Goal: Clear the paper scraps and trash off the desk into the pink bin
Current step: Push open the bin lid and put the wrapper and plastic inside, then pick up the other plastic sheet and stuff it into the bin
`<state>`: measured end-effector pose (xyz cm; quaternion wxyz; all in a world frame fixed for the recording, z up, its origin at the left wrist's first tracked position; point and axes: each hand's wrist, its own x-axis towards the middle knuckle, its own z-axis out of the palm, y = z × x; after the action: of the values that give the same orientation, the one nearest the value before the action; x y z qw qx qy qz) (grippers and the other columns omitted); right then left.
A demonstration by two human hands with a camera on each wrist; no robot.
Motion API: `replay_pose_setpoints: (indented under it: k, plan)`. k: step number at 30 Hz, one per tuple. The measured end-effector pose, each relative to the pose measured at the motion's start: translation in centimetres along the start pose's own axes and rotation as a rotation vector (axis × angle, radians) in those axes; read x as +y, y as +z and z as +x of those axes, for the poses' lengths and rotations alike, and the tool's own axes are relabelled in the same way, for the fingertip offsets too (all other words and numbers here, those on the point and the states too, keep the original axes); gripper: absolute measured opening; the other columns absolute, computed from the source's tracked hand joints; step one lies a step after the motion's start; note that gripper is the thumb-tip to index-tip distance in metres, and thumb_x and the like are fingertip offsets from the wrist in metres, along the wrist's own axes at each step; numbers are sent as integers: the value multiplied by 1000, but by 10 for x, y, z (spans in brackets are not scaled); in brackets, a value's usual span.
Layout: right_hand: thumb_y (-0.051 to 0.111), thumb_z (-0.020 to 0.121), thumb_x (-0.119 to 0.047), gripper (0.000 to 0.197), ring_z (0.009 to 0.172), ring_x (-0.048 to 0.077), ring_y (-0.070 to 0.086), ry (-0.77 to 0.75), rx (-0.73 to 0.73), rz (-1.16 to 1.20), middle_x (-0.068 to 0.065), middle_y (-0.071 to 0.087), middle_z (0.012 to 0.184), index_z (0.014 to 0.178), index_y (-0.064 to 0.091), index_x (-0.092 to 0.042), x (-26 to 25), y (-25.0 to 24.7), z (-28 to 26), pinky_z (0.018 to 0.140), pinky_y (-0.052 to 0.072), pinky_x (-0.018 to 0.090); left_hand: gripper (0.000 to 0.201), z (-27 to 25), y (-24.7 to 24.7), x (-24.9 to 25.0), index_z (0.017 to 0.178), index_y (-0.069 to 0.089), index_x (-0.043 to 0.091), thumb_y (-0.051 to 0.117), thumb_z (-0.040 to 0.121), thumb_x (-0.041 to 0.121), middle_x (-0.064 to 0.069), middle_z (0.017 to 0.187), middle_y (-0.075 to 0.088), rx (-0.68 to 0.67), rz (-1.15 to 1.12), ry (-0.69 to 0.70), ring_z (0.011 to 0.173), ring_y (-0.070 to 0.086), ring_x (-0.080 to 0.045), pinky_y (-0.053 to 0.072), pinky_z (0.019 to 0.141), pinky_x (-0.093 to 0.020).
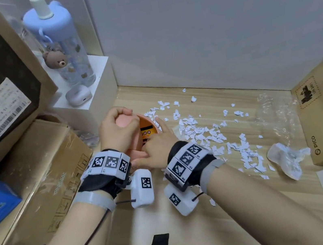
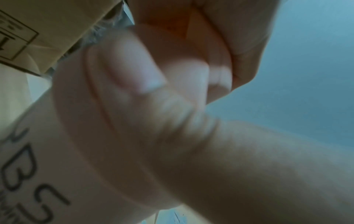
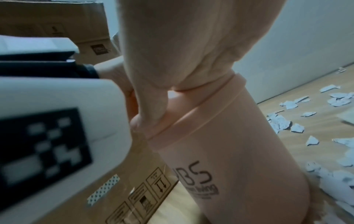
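At desk's left edge — bin (image 1: 137,147) being positioned.
Left hand (image 1: 118,130) grips its lid; right hand (image 1: 156,148) rests flat-fingered on the rim. Scraps (image 1: 207,134) lie uncollected — sweeping them in comes next.

Paper scraps (image 1: 207,134) lie right of the bin (image 1: 140,153) (wrapper (image 1: 147,134) seemingly inside).

A pale wooden table (image 1: 246,211) meets plain white walls (image 1: 203,19) at the far side, cardboard boxes (image 1: 42,170) stacked left and right.
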<state>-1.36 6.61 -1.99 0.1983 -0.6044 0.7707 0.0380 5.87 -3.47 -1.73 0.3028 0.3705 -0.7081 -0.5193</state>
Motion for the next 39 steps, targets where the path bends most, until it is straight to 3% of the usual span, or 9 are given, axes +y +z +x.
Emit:
replay_pose_setpoints:
  k: [5, 10, 12, 16, 21, 26, 31, 34, 39]
  plan:
    - [44, 87, -48, 33, 117, 15, 48, -21, 331, 333, -5, 66, 110, 91, 67, -24, 40, 0, -25, 112, 3, 41, 17, 0, 0, 6, 78, 56, 25, 66, 77, 11, 5, 97, 63, 25, 14, -7, 96, 55, -12, 32, 67, 5]
    - [55, 82, -32, 21, 139, 21, 17, 701, 540, 303, 1, 26, 150, 101, 61, -34, 136, 12, -82, 111, 7, 47, 14, -3, 2, 8, 88, 59, 17, 67, 78, 10, 1, 102, 64, 45, -13, -24, 94, 54, -12, 33, 59, 7]
    - [58, 79, -19, 28, 138, 27, 18, 1004, 500, 401, 9, 18, 152, 98, 58, -40, 172, 28, -106, 112, 12, 50, 15, -4, 3, 9, 87, 58, 17, 66, 78, 9, 0, 103, 64, 44, -31, -28, 94, 55, -13, 35, 61, 5]
    - [54, 81, -7, 30, 83, 28, 62, 1172, 502, 933, 17, 63, 106, 109, 59, -14, 223, 57, -144, 79, 55, 30, 21, -5, 3, 10, 76, 55, 26, 66, 78, 9, 0, 103, 64, 39, -41, -36, 95, 57, -13, 38, 67, -7]
    - [75, 60, -18, 17, 112, 33, 50, 1333, 499, 994, 17, 46, 125, 71, 63, -23, 229, 80, -155, 95, 46, 52, 22, -5, 3, 10, 74, 54, 27, 66, 77, 9, 0, 102, 64, 50, -40, -32, 94, 56, -13, 38, 62, 2]
    - [57, 81, -14, 44, 135, 25, 19, 1246, 471, 630, 3, 31, 148, 124, 52, -18, 210, 65, -150, 111, 18, 51, 16, -6, 1, 12, 84, 58, 20, 68, 77, 10, 0, 103, 63, 48, -43, -48, 95, 56, -15, 40, 68, -4]
    - [58, 82, -17, 33, 132, 17, 29, 904, 782, 580, -3, 51, 131, 114, 60, -24, 173, 20, -137, 106, 10, 45, 30, -5, -6, 24, 93, 62, 18, 78, 68, 21, 1, 117, 54, 37, 197, -69, 114, 49, -21, 33, 91, -27]
    - [61, 82, -17, 28, 133, 12, 30, 627, 853, 461, -7, 56, 126, 108, 63, -26, 146, -13, -129, 89, 7, 25, 67, -7, -3, 51, 111, 55, 24, 86, 53, 31, -4, 136, 43, 105, 453, 183, 131, 36, -21, 22, 111, -43]
    - [56, 82, -16, 29, 129, 1, 28, 142, 841, 348, -22, 54, 119, 105, 63, -32, 98, -50, -123, 91, 10, 21, 115, -12, 27, 95, 132, 25, 48, 84, 34, 55, 6, 154, 16, -253, -54, 352, 143, 17, -13, 18, 114, -28]
